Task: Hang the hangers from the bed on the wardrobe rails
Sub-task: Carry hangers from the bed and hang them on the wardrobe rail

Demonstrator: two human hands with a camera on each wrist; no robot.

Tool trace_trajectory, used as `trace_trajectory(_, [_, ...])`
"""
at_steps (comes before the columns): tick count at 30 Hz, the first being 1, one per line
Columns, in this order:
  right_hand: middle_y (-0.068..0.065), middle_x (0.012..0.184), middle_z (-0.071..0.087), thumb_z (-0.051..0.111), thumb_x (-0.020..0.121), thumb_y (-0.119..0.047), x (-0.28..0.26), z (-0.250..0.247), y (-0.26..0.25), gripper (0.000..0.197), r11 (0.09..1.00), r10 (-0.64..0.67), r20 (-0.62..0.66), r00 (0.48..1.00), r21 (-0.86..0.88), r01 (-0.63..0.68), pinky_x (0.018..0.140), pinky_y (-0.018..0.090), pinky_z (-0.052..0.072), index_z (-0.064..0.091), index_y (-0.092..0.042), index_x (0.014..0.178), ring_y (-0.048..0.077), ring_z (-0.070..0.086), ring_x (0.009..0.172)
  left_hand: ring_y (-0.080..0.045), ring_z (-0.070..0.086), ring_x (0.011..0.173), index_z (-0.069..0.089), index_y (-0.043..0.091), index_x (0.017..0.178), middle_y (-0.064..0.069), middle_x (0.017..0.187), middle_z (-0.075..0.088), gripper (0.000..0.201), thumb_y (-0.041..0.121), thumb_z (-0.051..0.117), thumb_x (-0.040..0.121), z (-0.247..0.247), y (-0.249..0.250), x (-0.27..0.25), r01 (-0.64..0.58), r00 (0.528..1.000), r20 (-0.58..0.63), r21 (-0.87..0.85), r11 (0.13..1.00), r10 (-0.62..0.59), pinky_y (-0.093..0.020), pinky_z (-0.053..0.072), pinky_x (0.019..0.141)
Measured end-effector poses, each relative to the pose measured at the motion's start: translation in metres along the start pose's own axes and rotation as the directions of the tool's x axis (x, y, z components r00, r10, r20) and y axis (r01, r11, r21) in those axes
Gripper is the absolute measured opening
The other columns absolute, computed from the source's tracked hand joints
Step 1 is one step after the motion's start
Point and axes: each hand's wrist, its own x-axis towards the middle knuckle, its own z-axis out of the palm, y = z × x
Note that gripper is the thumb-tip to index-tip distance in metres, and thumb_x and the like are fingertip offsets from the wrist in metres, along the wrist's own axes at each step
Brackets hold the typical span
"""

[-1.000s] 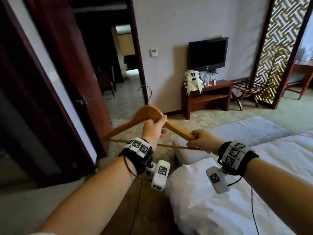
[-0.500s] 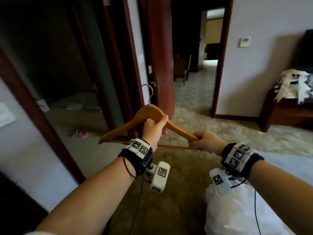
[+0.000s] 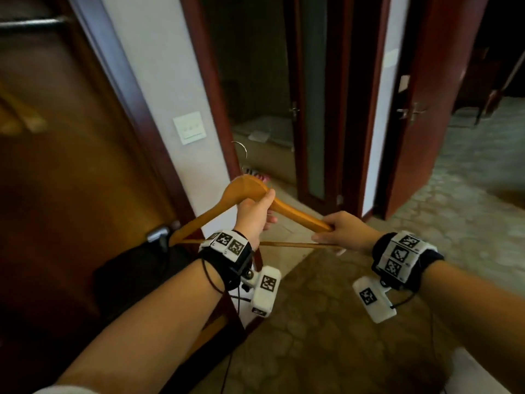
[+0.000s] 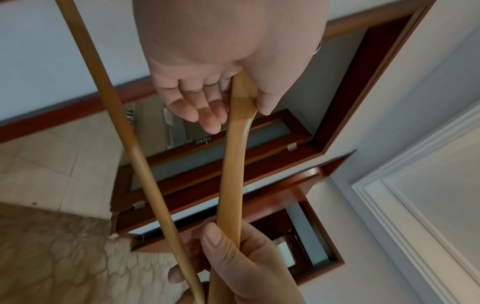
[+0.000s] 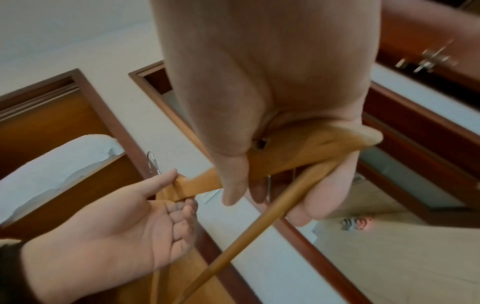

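Observation:
A wooden hanger (image 3: pixel 295 213) with a metal hook (image 3: pixel 241 150) is held level in front of me, hook pointing up. My left hand (image 3: pixel 265 207) pinches its upper arm close to the neck, thumb on top. The right hand (image 3: pixel 326 234) grips the hanger's right end, where arm and bar meet. In the left wrist view the left hand's thumb and fingers (image 4: pixel 207 115) clamp the hanger arm (image 4: pixel 233 164). In the right wrist view my right hand (image 5: pixel 259 185) wraps the hanger's end (image 5: pixel 337 142). The wardrobe rail (image 3: pixel 31 24) shows at top left, above blurred hanging hangers (image 3: pixel 20 118).
The brown wardrobe interior (image 3: pixel 71 166) fills the left. A light switch (image 3: pixel 189 127) sits on the wall strip beside it. A dark doorway (image 3: pixel 255 95) with pink slippers (image 3: pixel 257 176) lies ahead. An open red door (image 3: pixel 426 109) stands right. Patterned carpet (image 3: pixel 326 336) is underfoot.
The view has swung left, away from the bed and television wall, to the wardrobe and doorways. Both hands keep the same hold on the hanger.

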Motion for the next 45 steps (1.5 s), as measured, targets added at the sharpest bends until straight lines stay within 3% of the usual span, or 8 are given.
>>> trace_trajectory(2, [0.002, 0.070, 0.065, 0.073, 0.090, -0.028, 0.022, 0.019, -0.028, 0.017, 0.999, -0.035, 0.044, 0.998, -0.003, 0.035, 0.066, 0.035, 0.062, 0.066, -0.012, 0.090, 0.010, 0.067, 0.062, -0.014, 0.060, 0.062, 0.064, 0.012, 0.096, -0.005, 0.079, 0.060, 0.031, 0.043, 0.060, 0.095, -0.035, 0.004, 0.008, -0.001, 0.999, -0.054, -0.029, 1.000, 0.000, -0.027, 0.046, 0.060])
trace_trajectory(10, [0.015, 0.084, 0.071, 0.072, 0.090, -0.019, 0.105, 0.097, -0.146, 0.022, 0.991, -0.129, 0.166, 0.978, 0.047, 0.122, 0.065, 0.038, 0.062, 0.064, -0.004, 0.103, 0.031, 0.074, 0.079, -0.015, 0.061, 0.062, 0.062, 0.010, 0.095, -0.006, 0.079, 0.061, 0.035, 0.044, 0.059, 0.095, -0.183, 0.025, 0.054, -0.040, 0.980, -0.197, -0.064, 0.997, 0.026, -0.024, 0.046, 0.054])
trace_trajectory(14, [0.015, 0.078, 0.069, 0.070, 0.092, -0.017, 0.137, 0.135, -0.201, 0.027, 0.981, -0.186, 0.175, 0.967, 0.080, 0.175, 0.056, 0.034, 0.061, 0.059, 0.005, 0.104, 0.022, 0.072, 0.065, -0.013, 0.060, 0.057, 0.063, 0.009, 0.091, -0.003, 0.071, 0.060, 0.035, 0.043, 0.058, 0.096, -0.248, 0.043, 0.074, -0.079, 0.969, -0.239, -0.059, 0.995, 0.063, -0.024, 0.045, 0.053])
trace_trajectory(17, [0.008, 0.073, 0.069, 0.067, 0.095, -0.019, 0.158, 0.161, -0.238, 0.020, 0.978, -0.208, 0.184, 0.961, 0.066, 0.199, 0.055, 0.035, 0.060, 0.058, -0.002, 0.100, 0.025, 0.073, 0.066, -0.013, 0.061, 0.060, 0.062, 0.011, 0.090, -0.002, 0.073, 0.059, 0.034, 0.044, 0.056, 0.097, -0.293, 0.057, 0.088, -0.086, 0.963, -0.261, -0.041, 0.995, 0.072, -0.024, 0.046, 0.052])
trace_trajectory(20, [0.014, 0.085, 0.067, 0.065, 0.096, -0.023, 0.176, 0.178, -0.264, 0.019, 0.973, -0.231, 0.174, 0.957, 0.036, 0.228, 0.052, 0.032, 0.056, 0.059, -0.006, 0.100, 0.031, 0.073, 0.073, -0.014, 0.064, 0.066, 0.063, 0.010, 0.101, -0.002, 0.078, 0.061, 0.035, 0.044, 0.056, 0.097, -0.324, 0.068, 0.099, -0.047, 0.969, -0.245, -0.039, 0.998, 0.036, -0.024, 0.049, 0.052])
trace_trajectory(31, [0.022, 0.089, 0.066, 0.060, 0.098, -0.022, 0.222, 0.187, -0.334, 0.030, 0.964, -0.248, 0.048, 0.967, 0.114, 0.242, 0.045, 0.031, 0.054, 0.057, 0.006, 0.106, 0.039, 0.071, 0.072, -0.012, 0.065, 0.066, 0.057, 0.018, 0.100, 0.000, 0.086, 0.065, 0.009, 0.024, 0.051, 0.101, -0.361, 0.112, 0.131, -0.103, 0.990, -0.097, 0.038, 0.994, 0.106, -0.024, 0.049, 0.059])
trace_trajectory(38, [0.022, 0.097, 0.058, 0.055, 0.101, -0.016, 0.256, 0.184, -0.383, 0.017, 0.917, -0.304, 0.061, 0.951, 0.289, 0.275, 0.049, 0.036, 0.060, 0.052, 0.001, 0.101, 0.031, 0.070, 0.067, -0.010, 0.063, 0.066, 0.060, 0.014, 0.105, -0.001, 0.091, 0.065, 0.011, 0.021, 0.052, 0.101, -0.381, 0.152, 0.153, -0.200, 0.968, -0.134, 0.104, 0.974, 0.213, -0.022, 0.047, 0.058])
trace_trajectory(45, [0.018, 0.092, 0.057, 0.053, 0.101, -0.017, 0.289, 0.172, -0.432, 0.016, 0.882, -0.380, 0.028, 0.925, 0.313, 0.353, 0.050, 0.037, 0.061, 0.052, -0.001, 0.099, 0.025, 0.070, 0.062, -0.009, 0.063, 0.070, 0.058, 0.021, 0.095, -0.001, 0.095, 0.066, 0.007, 0.019, 0.055, 0.100, -0.400, 0.195, 0.180, -0.287, 0.935, -0.168, 0.153, 0.946, 0.311, -0.022, 0.048, 0.058])
